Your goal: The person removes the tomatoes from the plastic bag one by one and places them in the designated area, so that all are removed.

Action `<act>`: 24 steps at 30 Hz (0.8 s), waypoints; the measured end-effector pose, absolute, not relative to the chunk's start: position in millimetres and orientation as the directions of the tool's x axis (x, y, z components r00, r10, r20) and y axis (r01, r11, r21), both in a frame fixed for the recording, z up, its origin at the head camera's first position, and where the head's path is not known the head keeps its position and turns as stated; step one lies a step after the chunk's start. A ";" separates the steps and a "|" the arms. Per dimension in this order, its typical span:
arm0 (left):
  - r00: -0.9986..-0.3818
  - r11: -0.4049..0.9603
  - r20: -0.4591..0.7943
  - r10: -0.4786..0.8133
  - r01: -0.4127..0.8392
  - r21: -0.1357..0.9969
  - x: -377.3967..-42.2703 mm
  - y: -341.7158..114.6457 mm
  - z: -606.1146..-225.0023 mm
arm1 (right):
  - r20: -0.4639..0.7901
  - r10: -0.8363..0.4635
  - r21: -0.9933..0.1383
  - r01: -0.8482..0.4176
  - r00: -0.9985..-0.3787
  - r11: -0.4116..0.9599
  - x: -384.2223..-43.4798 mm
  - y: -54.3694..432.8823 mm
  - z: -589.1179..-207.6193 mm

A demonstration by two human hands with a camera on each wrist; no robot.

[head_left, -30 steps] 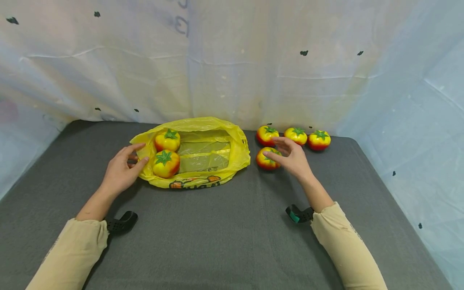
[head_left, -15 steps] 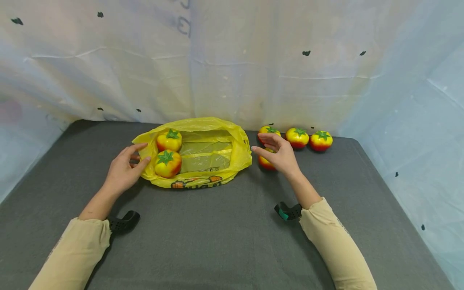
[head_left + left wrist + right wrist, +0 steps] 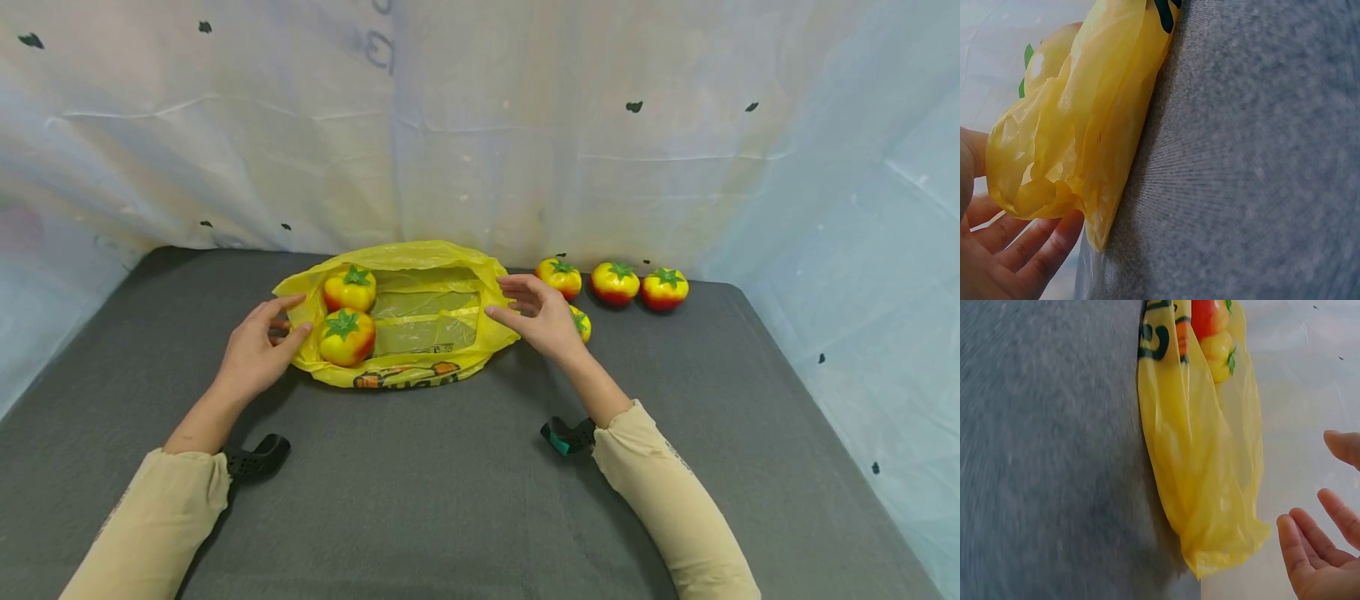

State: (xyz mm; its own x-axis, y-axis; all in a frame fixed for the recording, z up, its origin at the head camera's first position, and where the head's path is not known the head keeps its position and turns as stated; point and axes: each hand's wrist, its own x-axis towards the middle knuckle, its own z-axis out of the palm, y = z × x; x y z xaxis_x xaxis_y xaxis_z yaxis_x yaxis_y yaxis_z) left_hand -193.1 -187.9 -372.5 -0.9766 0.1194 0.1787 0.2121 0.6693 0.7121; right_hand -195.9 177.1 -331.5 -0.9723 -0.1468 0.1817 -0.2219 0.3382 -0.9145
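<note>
A yellow plastic bag (image 3: 420, 379) lies with its mouth spread wide, two yellow-red toy tomatoes (image 3: 349, 289) at its left end. My left hand (image 3: 253, 350) is at that end, fingers and thumb spread apart around the bag's edge. In the left wrist view its fingertips (image 3: 1072, 222) meet the crumpled plastic. Over the bag's right rim hovers my right hand (image 3: 542, 321), holding nothing. The right wrist view shows its relaxed fingers (image 3: 1297, 544) a small gap away from the bag's end (image 3: 1210, 550). Partly behind this hand is another toy tomato (image 3: 581, 323).
Toward the back right, three more toy tomatoes (image 3: 615, 284) stand in a row on the dark grey table (image 3: 420, 500). A pale plastic sheet (image 3: 480, 150) hangs right behind the table and along its sides. Each wrist wears a black camera mount (image 3: 258, 458).
My right hand has moved left, away from the tomatoes and over to the bag's right rim. The left hand, bag and tomatoes stay in place.
</note>
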 end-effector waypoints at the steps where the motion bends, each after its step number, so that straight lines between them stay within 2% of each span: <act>1: -0.977 0.669 0.178 0.119 0.211 0.712 -193.0 -188.1 -372.2 | 0.183 -0.154 -0.916 -0.225 -0.971 0.332 -196.4 174.7 -332.6; 24: -0.978 0.646 0.178 0.109 0.206 0.735 -191.8 -188.0 -372.8 | 0.129 -0.280 -0.911 -0.225 -0.951 0.345 -198.0 123.3 -349.8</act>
